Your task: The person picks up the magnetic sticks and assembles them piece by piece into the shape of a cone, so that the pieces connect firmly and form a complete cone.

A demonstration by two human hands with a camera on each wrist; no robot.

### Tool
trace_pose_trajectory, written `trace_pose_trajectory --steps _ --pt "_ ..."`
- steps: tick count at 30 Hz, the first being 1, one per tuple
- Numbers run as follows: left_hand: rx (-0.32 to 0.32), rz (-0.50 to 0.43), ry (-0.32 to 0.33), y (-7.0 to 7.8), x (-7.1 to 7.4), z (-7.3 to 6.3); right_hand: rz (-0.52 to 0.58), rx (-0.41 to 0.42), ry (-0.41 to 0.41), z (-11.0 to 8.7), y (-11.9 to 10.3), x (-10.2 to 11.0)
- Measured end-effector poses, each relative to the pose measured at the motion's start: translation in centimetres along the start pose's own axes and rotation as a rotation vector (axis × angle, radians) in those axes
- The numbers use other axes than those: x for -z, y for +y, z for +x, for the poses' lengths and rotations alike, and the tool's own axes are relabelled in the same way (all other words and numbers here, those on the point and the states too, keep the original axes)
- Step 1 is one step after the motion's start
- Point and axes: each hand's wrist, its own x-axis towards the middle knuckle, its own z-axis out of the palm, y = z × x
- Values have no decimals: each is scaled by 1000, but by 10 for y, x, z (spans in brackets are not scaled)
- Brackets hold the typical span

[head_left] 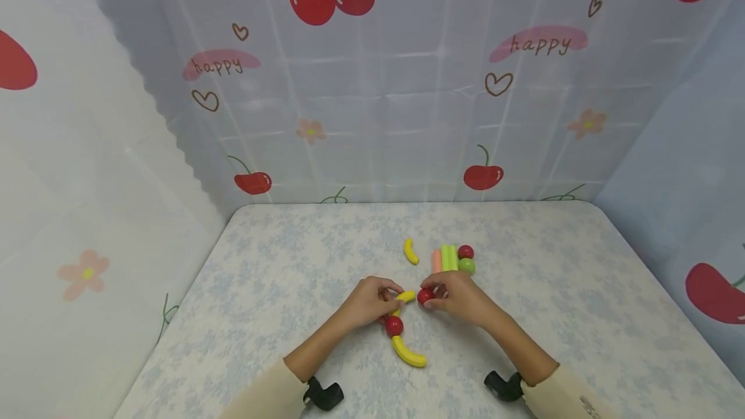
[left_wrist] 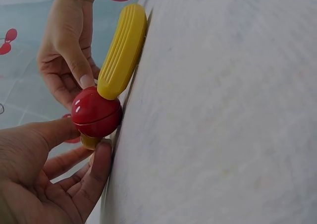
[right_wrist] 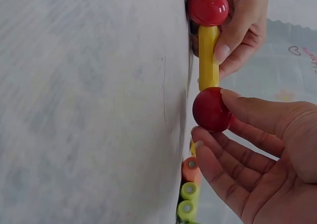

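My left hand (head_left: pixel 369 300) pinches a yellow curved stick (head_left: pixel 408 296) between thumb and fingers. Its lower end meets a red ball (head_left: pixel 394 326), and a second yellow curved stick (head_left: pixel 410 354) runs on from that ball toward the front. In the left wrist view this second stick (left_wrist: pixel 124 50) shows grooves along its side. Thumb and fingers of my right hand (head_left: pixel 460 296) grip another red ball (right_wrist: pixel 212 110) right at the free end of the held yellow stick (right_wrist: pixel 208 55). Whether that ball touches the stick I cannot tell.
Behind the hands lies a separate yellow curved piece (head_left: pixel 410 251). To its right are an orange stick (head_left: pixel 436 261), two light green sticks (head_left: pixel 449 257), a red ball (head_left: pixel 465 251) and a green ball (head_left: pixel 467 266). A patterned cloth (head_left: pixel 279 238) covers the table.
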Motion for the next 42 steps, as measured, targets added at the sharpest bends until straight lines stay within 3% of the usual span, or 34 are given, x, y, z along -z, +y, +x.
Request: trace_pose_trajectory --steps 14,28,34,42 --pt "-1 20 17 1 1 -3 25 -3 -12 6 -2 -3" --pt "30 -47 -20 -1 0 -3 31 35 -82 18 -10 -3" --pt "33 -46 -15 -2 0 -4 -33 -7 -40 31 -14 21" --pt "43 -50 -5 -4 0 -3 -281 7 -63 67 -11 47"
